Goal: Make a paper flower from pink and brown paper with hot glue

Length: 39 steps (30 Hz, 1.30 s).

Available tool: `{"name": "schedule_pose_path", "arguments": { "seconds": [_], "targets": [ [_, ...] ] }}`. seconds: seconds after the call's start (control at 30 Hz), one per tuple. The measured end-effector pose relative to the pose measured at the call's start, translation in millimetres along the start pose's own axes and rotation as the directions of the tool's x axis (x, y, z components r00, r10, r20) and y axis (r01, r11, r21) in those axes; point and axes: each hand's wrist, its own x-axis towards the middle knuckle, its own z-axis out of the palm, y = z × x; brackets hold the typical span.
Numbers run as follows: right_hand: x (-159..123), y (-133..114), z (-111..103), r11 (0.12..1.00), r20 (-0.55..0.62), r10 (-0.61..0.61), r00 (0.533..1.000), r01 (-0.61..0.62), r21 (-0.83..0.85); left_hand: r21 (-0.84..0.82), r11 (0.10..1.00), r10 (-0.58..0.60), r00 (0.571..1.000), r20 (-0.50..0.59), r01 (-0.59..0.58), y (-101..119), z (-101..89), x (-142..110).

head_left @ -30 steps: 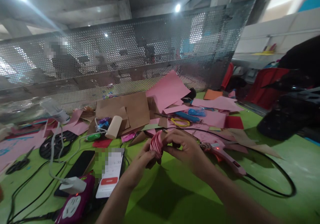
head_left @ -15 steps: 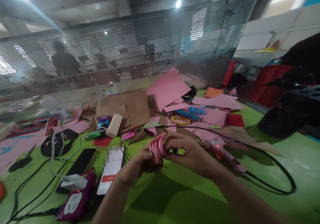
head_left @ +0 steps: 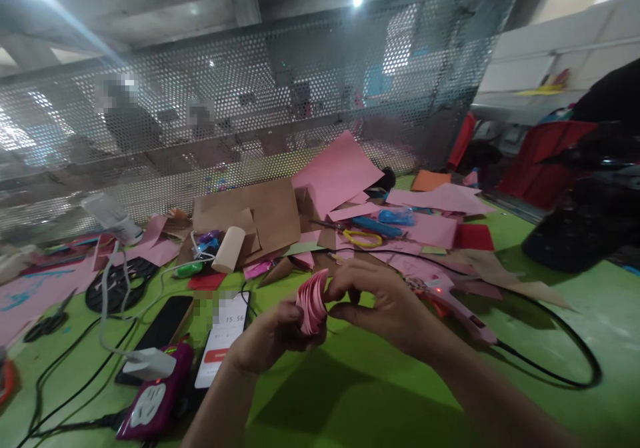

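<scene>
A curved stack of thin pink paper layers (head_left: 311, 303) is held above the green table, its edges fanned. My left hand (head_left: 283, 331) is closed around its lower left side, with the thumb pressed on the near face. At the right edge of the stack, my right hand (head_left: 383, 305) has its fingers bent, and a small gap shows between thumb and forefinger. Its fingertips are at or just beside the paper; contact is hard to make out. Right of that hand lies a pink glue gun (head_left: 463, 315) with a red light and a black cord.
Phones (head_left: 223, 341), a purple power bank (head_left: 153, 401) and cables lie to the left, with dark scissors (head_left: 50, 321) beyond. Pink paper sheets (head_left: 343, 171), brown card (head_left: 250, 215) and yellow-handled scissors (head_left: 363, 238) lie behind, before a perforated metal screen (head_left: 240, 111).
My right fingertips have drawn slightly away from the paper stack. The stack has tilted a little in my left hand. The camera view has shifted slightly.
</scene>
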Motion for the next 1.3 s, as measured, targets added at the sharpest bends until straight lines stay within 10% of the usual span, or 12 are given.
{"name": "schedule_pose_path", "arguments": {
  "seconds": [0.43,1.3],
  "targets": [
    [1.2,-1.6,-1.2,0.999,0.156,0.032,0.987,-0.032,-0.002,-0.020,1.000,-0.017,0.992,-0.121,0.015,0.8,4.0,3.1],
    [2.7,1.0,5.6,0.999,0.151,-0.023,0.988,0.017,0.044,-0.124,0.992,0.005,0.996,0.090,0.007,-4.0,8.9,7.8]
  ]
}}
